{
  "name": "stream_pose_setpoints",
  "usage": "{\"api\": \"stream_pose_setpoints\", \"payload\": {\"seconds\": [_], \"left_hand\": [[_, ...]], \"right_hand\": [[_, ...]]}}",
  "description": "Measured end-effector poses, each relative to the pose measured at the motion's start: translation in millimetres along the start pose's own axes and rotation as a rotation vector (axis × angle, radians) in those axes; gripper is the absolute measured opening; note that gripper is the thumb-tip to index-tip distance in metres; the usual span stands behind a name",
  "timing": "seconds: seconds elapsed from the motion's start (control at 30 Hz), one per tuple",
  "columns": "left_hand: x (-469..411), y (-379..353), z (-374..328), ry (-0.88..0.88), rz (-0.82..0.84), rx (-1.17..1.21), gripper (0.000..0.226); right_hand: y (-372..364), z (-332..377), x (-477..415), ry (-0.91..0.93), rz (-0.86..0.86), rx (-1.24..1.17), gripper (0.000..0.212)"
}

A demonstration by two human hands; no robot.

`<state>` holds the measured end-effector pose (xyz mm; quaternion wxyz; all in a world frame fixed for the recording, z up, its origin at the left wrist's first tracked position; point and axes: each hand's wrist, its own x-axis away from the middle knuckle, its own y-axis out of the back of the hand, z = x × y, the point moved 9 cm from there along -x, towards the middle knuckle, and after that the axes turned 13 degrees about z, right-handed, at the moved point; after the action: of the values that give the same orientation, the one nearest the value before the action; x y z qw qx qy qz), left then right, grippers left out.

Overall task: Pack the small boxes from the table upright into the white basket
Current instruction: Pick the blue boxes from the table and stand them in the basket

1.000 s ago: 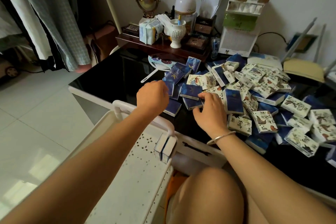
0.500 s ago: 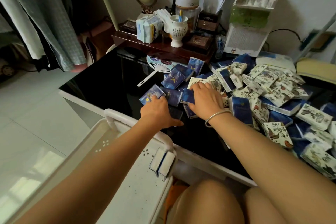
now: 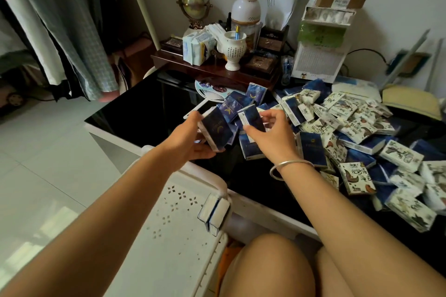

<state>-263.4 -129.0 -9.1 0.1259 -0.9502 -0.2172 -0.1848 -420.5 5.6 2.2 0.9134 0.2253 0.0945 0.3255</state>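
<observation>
Nearest the camera, the person's bare knees [image 3: 265, 265] sit just beside the white basket [image 3: 169, 243], which stands against the near edge of the black table [image 3: 144, 113]. Inside the basket, two boxes [image 3: 213, 214] stand upright against its far right corner, touching each other side by side.

Above the basket's far rim, the left hand [image 3: 190, 142] grips a dark blue box [image 3: 216, 128] – thumb under the near end, fingers curled round the far side. The box is tilted and lifted off the table. Just to its right, the right hand [image 3: 272, 137], with a bracelet [image 3: 290, 166] on the wrist, pinches a second blue box [image 3: 251, 118] between thumb and curled fingers, raised above the others.

Beyond and to the right, a pile of small boxes [image 3: 350, 132] – blue ones and white patterned ones – lies loosely heaped across the table, most of them flat or tilted.

At the table's far edge, a wooden shelf [image 3: 212, 69] carries a white vase [image 3: 234, 53] and a globe [image 3: 193, 6].
</observation>
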Motion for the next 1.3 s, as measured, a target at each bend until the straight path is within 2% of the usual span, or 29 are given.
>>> {"api": "stream_pose_setpoints", "payload": {"seconds": [0.1,0.2,0.3,0.53,0.73,0.87,1.03,1.13,1.23,1.3], "left_hand": [[15,-3,14,0.046,0.066,0.206,0.045],[31,-2,25,0.059,0.062,0.221,0.053],[51,5,33,0.045,0.036,0.248,0.056],[90,31,70,0.054,0.026,0.265,0.067],[113,47,91,0.032,0.044,0.294,0.070],[122,52,98,0.016,0.085,0.363,0.061],[126,59,91,-0.097,0.118,0.538,0.040],[127,59,93,-0.108,0.137,0.591,0.040],[122,67,101,-0.079,0.102,0.574,0.040],[115,75,106,-0.079,0.021,0.529,0.040]], "right_hand": [[-15,4,26,-0.025,0.103,-0.245,0.049],[-30,4,50,-0.008,0.180,-0.358,0.056],[-42,11,73,0.033,0.245,-0.309,0.069],[-56,43,115,0.155,0.273,-0.078,0.065],[-71,62,139,0.203,0.226,0.043,0.076],[-91,68,148,0.233,0.217,0.073,0.081],[-119,63,150,0.199,0.317,-0.007,0.076],[-128,61,148,0.206,0.335,-0.036,0.074],[-135,60,148,0.230,0.389,0.142,0.069],[-142,59,147,0.257,0.406,0.320,0.062]]}}
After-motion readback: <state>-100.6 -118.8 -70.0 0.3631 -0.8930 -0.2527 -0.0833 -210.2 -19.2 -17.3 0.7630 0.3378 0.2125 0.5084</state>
